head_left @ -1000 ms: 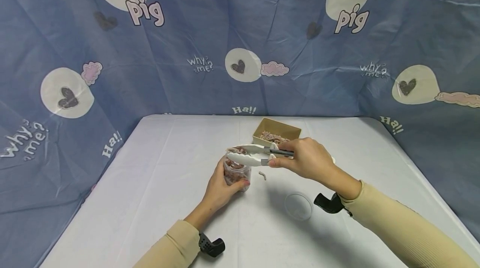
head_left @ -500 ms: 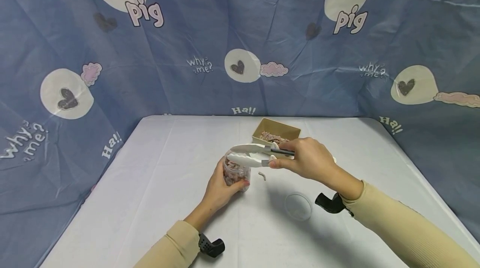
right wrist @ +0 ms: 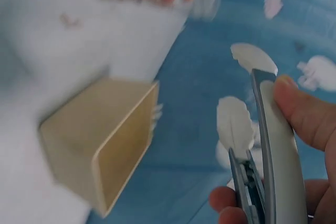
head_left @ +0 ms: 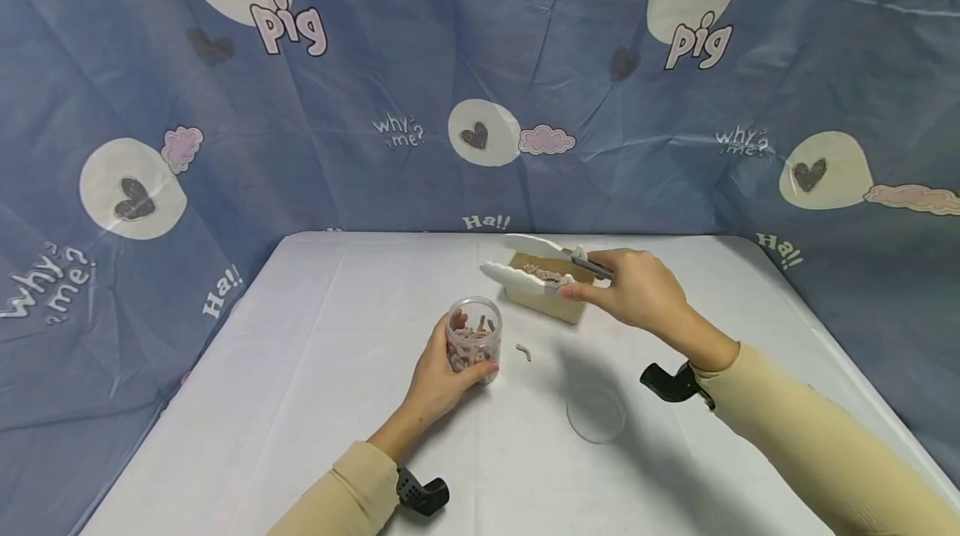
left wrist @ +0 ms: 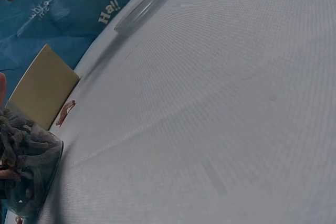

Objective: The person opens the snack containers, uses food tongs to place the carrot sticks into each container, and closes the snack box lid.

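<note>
My left hand (head_left: 431,378) grips a clear plastic jar (head_left: 487,346) standing on the table, its mouth uncovered and short brownish curled pieces (head_left: 471,346) inside. In the left wrist view the same jar (left wrist: 44,179) shows at the lower left edge. My right hand (head_left: 641,290) holds a pair of tongs (head_left: 513,278) with white scalloped tips. The tips are spread apart above a tan rectangular box (head_left: 540,303), with nothing between them. More brownish pieces (head_left: 543,273) lie in that box. The right wrist view shows thumb and fingers around the handles of the tongs (right wrist: 281,156).
One loose brownish piece (head_left: 523,351) lies on the white table (head_left: 315,403) between jar and box. A clear round lid (head_left: 597,414) lies flat nearer me, to the right of the jar. Behind the table hangs a blue printed cloth (head_left: 420,36).
The tongs, earlier at the jar's mouth with pieces at their tips, opened there and have moved right and away from me over the box. The left hand and jar have stayed put.
</note>
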Demonstrator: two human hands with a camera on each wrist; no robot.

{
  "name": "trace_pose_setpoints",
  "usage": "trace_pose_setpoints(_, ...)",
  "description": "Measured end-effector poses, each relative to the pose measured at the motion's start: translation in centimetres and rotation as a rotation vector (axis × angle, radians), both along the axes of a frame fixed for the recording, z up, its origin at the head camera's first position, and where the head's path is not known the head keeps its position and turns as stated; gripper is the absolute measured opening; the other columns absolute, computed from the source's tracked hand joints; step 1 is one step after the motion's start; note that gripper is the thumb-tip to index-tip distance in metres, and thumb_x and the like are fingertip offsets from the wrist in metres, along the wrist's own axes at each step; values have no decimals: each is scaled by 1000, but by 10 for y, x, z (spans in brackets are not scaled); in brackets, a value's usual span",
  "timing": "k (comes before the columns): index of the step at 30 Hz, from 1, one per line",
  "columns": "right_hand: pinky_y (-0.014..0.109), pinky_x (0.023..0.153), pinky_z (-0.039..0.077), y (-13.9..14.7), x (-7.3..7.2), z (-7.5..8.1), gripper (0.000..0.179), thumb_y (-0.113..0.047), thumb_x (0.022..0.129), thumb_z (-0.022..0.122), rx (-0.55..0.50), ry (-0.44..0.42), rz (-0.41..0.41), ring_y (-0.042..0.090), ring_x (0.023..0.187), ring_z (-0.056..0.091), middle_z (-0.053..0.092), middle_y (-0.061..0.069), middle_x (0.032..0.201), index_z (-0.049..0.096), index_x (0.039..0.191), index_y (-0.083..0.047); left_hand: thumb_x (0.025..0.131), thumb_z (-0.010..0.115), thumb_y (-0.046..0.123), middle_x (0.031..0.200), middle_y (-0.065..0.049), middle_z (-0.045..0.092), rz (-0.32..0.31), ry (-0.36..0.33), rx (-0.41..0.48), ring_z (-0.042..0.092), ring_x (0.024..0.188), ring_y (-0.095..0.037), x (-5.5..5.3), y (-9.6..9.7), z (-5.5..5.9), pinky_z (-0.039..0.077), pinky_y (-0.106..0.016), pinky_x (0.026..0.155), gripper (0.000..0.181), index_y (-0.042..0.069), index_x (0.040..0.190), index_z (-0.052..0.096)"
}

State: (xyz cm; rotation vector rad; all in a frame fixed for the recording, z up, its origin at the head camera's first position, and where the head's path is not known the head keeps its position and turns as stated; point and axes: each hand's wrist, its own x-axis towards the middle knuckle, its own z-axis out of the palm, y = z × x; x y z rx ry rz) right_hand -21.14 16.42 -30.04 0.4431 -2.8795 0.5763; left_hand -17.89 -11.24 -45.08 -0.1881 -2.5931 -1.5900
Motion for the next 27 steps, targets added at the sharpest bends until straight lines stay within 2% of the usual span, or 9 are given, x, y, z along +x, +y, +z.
trace_pose_setpoints(2,29,52,38,7,-8,-2,53,-63,80,71,10,-29,-54,19,70,51,59,-1,73,72,111,-20,78,83,41,150,-8,45,1,-5,-5,47,136,-30,0,0,0,35,-53,114,101,13,155,23)
trace_pose_setpoints(4,30,50,36,14,-15,-5,49,-65,80,69,26,-52,-99,20,69,51,48,-2,65,69,96,-19,78,83,41,150,-8,45,1,-8,-6,46,136,-30,-1,-1,-1,35,-54,114,101,14,155,23)
trace_pose_setpoints(7,31,49,35,23,-23,-11,51,-66,79,70,46,-81,-148,21,67,50,41,-3,62,57,77,-16,78,83,42,149,-8,46,0,-8,-5,47,136,-30,-1,-1,-1,35,-54,114,101,14,155,24)
trace_pose_setpoints(9,32,48,35,26,-28,-15,55,-66,78,70,57,-103,-167,21,66,49,40,-2,63,48,70,-16,78,83,41,149,-8,46,1,-5,-2,46,136,-30,-1,-1,-1,35,-54,114,101,14,154,24)
trace_pose_setpoints(16,33,48,37,32,-41,-28,58,-68,76,70,96,-179,-209,22,67,51,46,1,67,45,67,-16,78,83,40,149,-8,46,-4,4,5,47,136,-30,-1,-1,-2,35,-54,114,99,13,154,25)
trace_pose_setpoints(22,33,49,36,28,-50,-29,60,-68,76,70,148,-237,-217,20,66,47,41,0,67,40,67,-17,78,83,40,147,-9,48,1,4,-4,47,135,-30,-1,0,-1,36,-54,113,100,13,154,24)
trace_pose_setpoints(27,34,49,38,23,-56,-30,59,-68,77,69,172,-259,-219,21,67,48,44,1,68,40,67,-17,78,83,39,148,-8,47,0,12,3,47,135,-29,-1,-1,-1,36,-54,113,99,13,154,25)
